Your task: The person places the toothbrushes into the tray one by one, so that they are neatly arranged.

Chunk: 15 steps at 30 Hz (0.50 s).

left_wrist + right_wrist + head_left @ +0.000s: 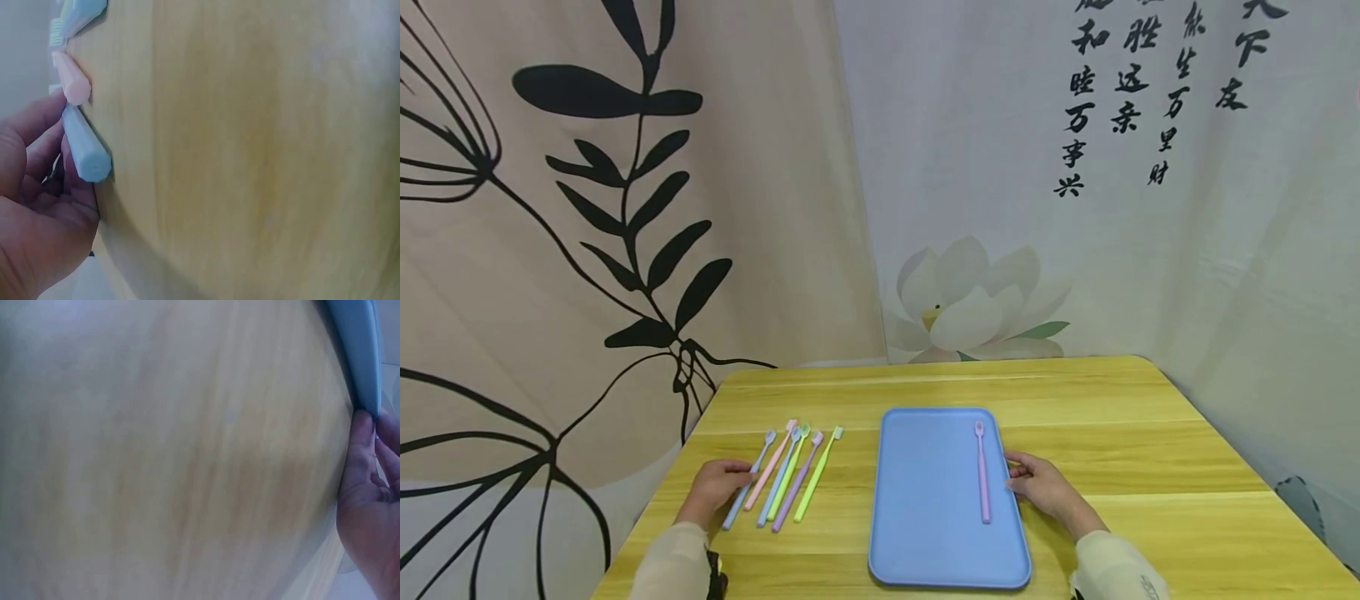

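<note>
My left hand (718, 489) is at the left of a row of toothbrushes, pinching the outermost blue toothbrush (739, 502) near its middle. In the left wrist view, fingers lie on both sides of its thick handle (85, 147), and a pink toothbrush handle (76, 87) is close by. My right hand (1047, 485) grips the right rim of a blue tray (925, 500), thumb and fingers at its edge. The same tray edge (362, 356) shows in the right wrist view. On the tray, toward its right side, lies one purple toothbrush (982, 475).
Right of the held toothbrush lie a pink (771, 467), another blue (778, 477), a purple (797, 483) and green toothbrushes (818, 477), heads pointing away. All rest on a wooden table (1112, 433). Printed curtains (790, 183) hang behind its far edge.
</note>
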Available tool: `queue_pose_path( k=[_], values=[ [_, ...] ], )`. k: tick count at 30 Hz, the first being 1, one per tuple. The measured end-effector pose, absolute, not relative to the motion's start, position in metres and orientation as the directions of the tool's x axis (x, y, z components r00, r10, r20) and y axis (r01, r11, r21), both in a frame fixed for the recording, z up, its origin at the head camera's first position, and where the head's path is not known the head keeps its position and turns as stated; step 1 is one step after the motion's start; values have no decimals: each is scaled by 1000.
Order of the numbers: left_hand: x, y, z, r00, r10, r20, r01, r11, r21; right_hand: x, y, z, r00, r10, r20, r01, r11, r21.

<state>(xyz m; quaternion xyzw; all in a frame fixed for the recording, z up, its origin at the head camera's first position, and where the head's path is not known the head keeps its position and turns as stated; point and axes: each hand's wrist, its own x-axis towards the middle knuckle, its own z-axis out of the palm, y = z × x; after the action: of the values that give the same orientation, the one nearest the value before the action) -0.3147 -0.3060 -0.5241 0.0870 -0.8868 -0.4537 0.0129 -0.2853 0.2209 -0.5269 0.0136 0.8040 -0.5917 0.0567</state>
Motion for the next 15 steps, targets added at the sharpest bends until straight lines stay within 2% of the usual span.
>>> queue_pose_path(
  k=[8, 15],
  values=[
    [-316, -299, -523, -972, -233, -26, -179, 668, 722, -285, 224, -527, -992, -44, -115, 97, 294, -951],
    [-314, -294, -520, -957, -291, -10, -208, 658, 724, -286, 225, -526, -992, -50, -118, 98, 305, -947]
  ],
)
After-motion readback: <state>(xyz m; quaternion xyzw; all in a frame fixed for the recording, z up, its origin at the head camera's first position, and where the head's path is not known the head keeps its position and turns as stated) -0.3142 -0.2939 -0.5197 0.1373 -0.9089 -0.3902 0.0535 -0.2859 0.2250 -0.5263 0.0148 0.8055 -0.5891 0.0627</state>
